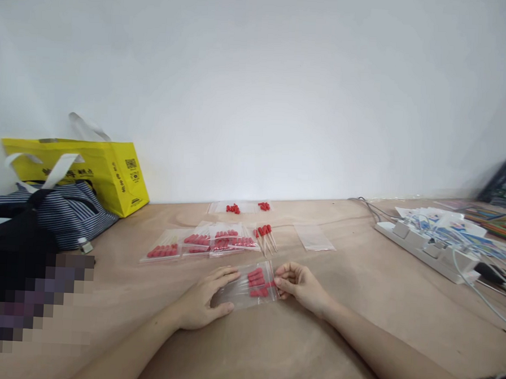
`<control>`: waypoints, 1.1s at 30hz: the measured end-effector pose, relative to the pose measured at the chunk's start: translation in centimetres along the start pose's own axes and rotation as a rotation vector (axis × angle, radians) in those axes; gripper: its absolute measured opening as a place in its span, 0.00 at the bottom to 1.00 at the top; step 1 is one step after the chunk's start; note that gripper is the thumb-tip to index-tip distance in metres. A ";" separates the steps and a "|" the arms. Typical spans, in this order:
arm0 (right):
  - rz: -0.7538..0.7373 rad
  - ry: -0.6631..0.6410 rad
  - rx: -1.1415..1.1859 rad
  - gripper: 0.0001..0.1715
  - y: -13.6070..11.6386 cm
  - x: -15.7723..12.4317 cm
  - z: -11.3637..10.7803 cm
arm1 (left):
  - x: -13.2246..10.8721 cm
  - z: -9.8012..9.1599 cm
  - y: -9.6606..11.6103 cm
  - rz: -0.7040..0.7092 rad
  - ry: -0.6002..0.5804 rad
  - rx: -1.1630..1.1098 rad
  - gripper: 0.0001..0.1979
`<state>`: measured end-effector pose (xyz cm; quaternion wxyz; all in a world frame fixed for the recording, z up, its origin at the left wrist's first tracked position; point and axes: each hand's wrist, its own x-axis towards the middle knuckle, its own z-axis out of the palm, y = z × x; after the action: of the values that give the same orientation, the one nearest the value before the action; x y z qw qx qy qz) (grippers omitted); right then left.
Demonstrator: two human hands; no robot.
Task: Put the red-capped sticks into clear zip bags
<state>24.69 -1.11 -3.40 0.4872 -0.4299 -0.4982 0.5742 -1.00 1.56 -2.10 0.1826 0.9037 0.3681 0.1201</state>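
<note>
Here, red pieces (256, 277) in a clear bag (235, 295), left hand (205, 301) wide, right hand (299, 286) tight on another piece (270, 284).

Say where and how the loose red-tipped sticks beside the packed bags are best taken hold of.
Probably pinch the loose red-tipped sticks together by their pale shafts, coming from the near right. The slim shafts point toward the person, while the red tips face the wall. On the left, the packed bags lie close and would crowd the approach.

Head-worn view, facing forward and slightly down, close above the tabletop (244, 353), pale wall (257, 99) squarely ahead
</note>
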 end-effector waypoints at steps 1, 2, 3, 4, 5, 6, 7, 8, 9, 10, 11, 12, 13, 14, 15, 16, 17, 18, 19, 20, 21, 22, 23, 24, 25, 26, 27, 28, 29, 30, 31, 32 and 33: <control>-0.006 -0.045 0.011 0.20 0.0 0.1 -0.1 | 0.0 0.0 0.0 -0.001 0.000 0.001 0.28; -0.006 -0.093 0.023 0.20 0.0 0.2 -0.2 | 0.0 0.0 0.0 -0.001 0.001 0.002 0.29; 0.000 -0.136 0.033 0.20 -0.1 0.3 -0.3 | 0.0 0.0 0.1 -0.003 0.005 0.002 0.29; 0.012 -0.171 0.036 0.21 -0.2 0.4 -0.4 | 0.0 0.0 0.1 -0.005 0.007 0.001 0.28; 0.026 -0.195 0.025 0.21 -0.2 0.6 -0.4 | 0.0 0.0 0.2 -0.007 0.008 -0.002 0.28; 0.042 -0.209 -0.001 0.22 -0.2 0.7 -0.4 | 0.0 0.0 0.3 -0.009 0.009 -0.005 0.28; 0.058 -0.213 -0.039 0.22 -0.2 0.9 -0.4 | 0.0 -0.1 0.4 -0.010 0.006 -0.008 0.27; 0.071 -0.205 -0.083 0.22 -0.2 1.1 -0.3 | 0.0 -0.1 0.4 -0.009 0.002 -0.011 0.27; 0.078 -0.183 -0.129 0.22 -0.2 1.3 -0.2 | 0.0 -0.2 0.5 -0.008 -0.003 -0.011 0.27; 0.080 -0.155 -0.169 0.22 -0.2 1.4 -0.1 | 0.0 -0.2 0.5 -0.007 -0.008 -0.009 0.27; 0.076 -0.127 -0.197 0.22 -0.2 1.5 0.0 | 0.1 -0.3 0.6 -0.007 -0.011 -0.005 0.27; 0.070 -0.111 -0.211 0.22 -0.3 1.6 0.1 | 0.1 -0.3 0.6 -0.008 -0.012 -0.003 0.27; 0.067 -0.116 -0.219 0.22 -0.3 1.7 0.1 | 0.1 -0.4 0.7 -0.006 -0.013 -0.001 0.28; 0.069 -0.140 -0.222 0.22 -0.4 1.7 0.2 | 0.1 -0.4 0.7 -0.002 -0.012 -0.001 0.28; 0.075 -0.176 -0.220 0.22 -0.5 1.6 0.2 | 0.1 -0.4 0.8 0.000 -0.012 -0.003 0.28; 0.078 -0.212 -0.210 0.23 -0.5 1.6 0.2 | 0.2 -0.4 0.8 0.002 -0.012 -0.005 0.28; 0.073 -0.239 -0.192 0.23 -0.5 1.6 0.3 | 0.1 -0.4 0.8 0.001 -0.014 -0.006 0.28; 0.061 -0.255 -0.169 0.23 -0.4 1.5 0.3 | 0.1 -0.4 0.9 -0.002 -0.017 -0.005 0.27; 0.039 -0.256 -0.145 0.22 -0.3 1.6 0.4 | 0.1 -0.4 0.9 -0.007 -0.019 -0.003 0.27; 0.011 -0.246 -0.122 0.22 -0.1 1.6 0.5 | 0.1 -0.4 0.9 -0.011 -0.023 0.000 0.28; -0.019 -0.227 -0.110 0.22 0.1 1.6 0.6 | 0.2 -0.4 0.9 -0.012 -0.025 0.003 0.28; -0.049 -0.201 -0.114 0.23 0.4 1.7 0.7 | 0.2 -0.3 0.9 -0.013 -0.025 0.004 0.28; -0.078 -0.171 -0.131 0.24 0.6 1.8 0.8 | 0.2 -0.3 0.9 -0.013 -0.023 0.004 0.28; -0.103 -0.146 -0.154 0.25 0.8 1.8 0.8 | 0.2 -0.2 0.8 -0.011 -0.019 0.001 0.28; -0.119 -0.132 -0.180 0.26 1.0 1.9 0.9 | 0.2 -0.2 0.7 -0.009 -0.011 -0.003 0.28; -0.126 -0.133 -0.205 0.26 1.1 1.9 0.9 | 0.2 -0.1 0.6 -0.006 -0.001 -0.008 0.28; -0.125 -0.147 -0.229 0.26 1.1 1.9 0.9 | 0.2 -0.1 0.6 -0.003 0.007 -0.014 0.28; -0.118 -0.165 -0.250 0.26 1.2 1.9 0.9 | 0.2 0.0 0.5 -0.001 0.011 -0.018 0.28; -0.110 -0.178 -0.273 0.26 1.2 1.9 0.8 | 0.2 0.0 0.4 0.001 0.013 -0.022 0.28; -0.108 -0.175 -0.301 0.25 1.1 1.9 0.8 | 0.2 0.0 0.4 0.000 0.010 -0.022 0.28; -0.114 -0.158 -0.335 0.24 1.1 2.0 0.8 | 0.2 0.0 0.4 0.000 0.006 -0.020 0.28; -0.126 -0.133 -0.372 0.23 1.1 2.0 0.8 | 0.2 0.0 0.5 -0.001 0.001 -0.017 0.28; -0.143 -0.109 -0.410 0.21 1.0 2.0 0.8 | 0.2 -0.1 0.6 0.000 -0.002 -0.014 0.28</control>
<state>23.49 0.70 -4.32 0.4015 -0.4518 -0.6593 0.4472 -0.54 1.36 -1.75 0.1894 0.9025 0.3671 0.1218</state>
